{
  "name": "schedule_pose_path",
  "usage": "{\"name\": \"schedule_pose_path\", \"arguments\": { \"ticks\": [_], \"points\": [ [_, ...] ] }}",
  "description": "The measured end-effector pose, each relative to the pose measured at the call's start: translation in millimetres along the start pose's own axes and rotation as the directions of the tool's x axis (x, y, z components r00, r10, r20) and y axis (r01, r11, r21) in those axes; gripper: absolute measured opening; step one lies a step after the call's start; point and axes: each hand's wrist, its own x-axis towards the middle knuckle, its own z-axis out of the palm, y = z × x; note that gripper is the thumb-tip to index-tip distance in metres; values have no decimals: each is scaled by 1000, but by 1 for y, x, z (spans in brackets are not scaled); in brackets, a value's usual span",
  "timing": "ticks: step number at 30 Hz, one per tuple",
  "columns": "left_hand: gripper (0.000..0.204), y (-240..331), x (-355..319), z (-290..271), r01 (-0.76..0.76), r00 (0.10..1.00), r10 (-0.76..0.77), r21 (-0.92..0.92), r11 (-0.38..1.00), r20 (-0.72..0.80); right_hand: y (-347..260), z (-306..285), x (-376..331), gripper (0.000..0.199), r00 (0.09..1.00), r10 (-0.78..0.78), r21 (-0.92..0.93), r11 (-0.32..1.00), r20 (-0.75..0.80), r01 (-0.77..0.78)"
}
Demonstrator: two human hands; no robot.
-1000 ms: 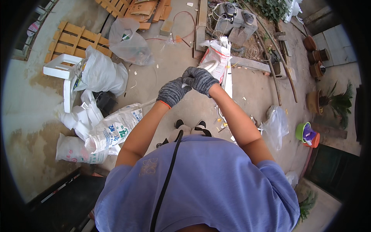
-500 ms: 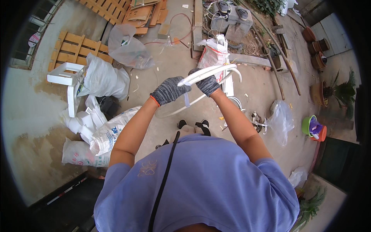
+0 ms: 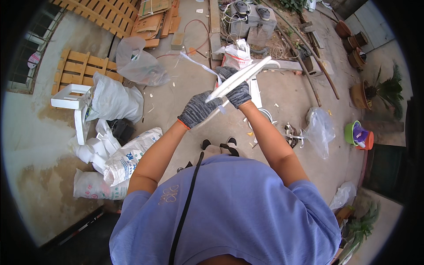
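Observation:
A coil of thick white tubing [image 3: 247, 74] is held out in front of me, tilted so its loops look nearly edge-on. My left hand [image 3: 198, 109], in a dark grey knit glove with an orange cuff, is closed round its near left part. Farther along, my right hand [image 3: 237, 90], in a matching glove, grips it near the middle. A pale, thin strip [image 3: 198, 64] stretches from beside my right hand toward the far left. The gloves hide part of the coil and the finger tips. Beyond my right hand stands a white bag with red print [image 3: 237, 55].
Stuffed white sacks [image 3: 117, 99] and white foam pieces [image 3: 70, 101] lie left, near a wooden pallet [image 3: 84, 68]. A clear plastic bag [image 3: 320, 130] and metal parts [image 3: 291, 134] sit right. Long poles [image 3: 304, 57] lean at far right, near a concrete block [image 3: 260, 31].
The coil has turned from wide, open loops to a narrow, tilted bundle. My left hand has shifted slightly lower. The pale strip now extends toward the far left.

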Motion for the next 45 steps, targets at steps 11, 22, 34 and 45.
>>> {"name": "schedule_pose_path", "arguments": {
  "ticks": [11, 22, 34, 45],
  "points": [
    [29, 6, -12, 5, -110, 994, 80, 617, 779, 77, -30, -102, 37, 43, 970, 62, -546, 834, 235, 79],
    [25, 7, -19, 17, -255, 966, 133, 733, 631, 222, -5, 16, 27, 52, -112, 126, -164, 868, 986, -469],
    [27, -8, -25, 26, -169, 979, 35, 712, 682, 199, 6, 18, 22, 7, 100, 559, 346, -353, 823, -869],
    [38, -32, 14, -17, 209, 978, -199, 381, 901, -65, -68, -34, 8, 11, 626, 549, 771, -56, 554, -634]
  ]
}}
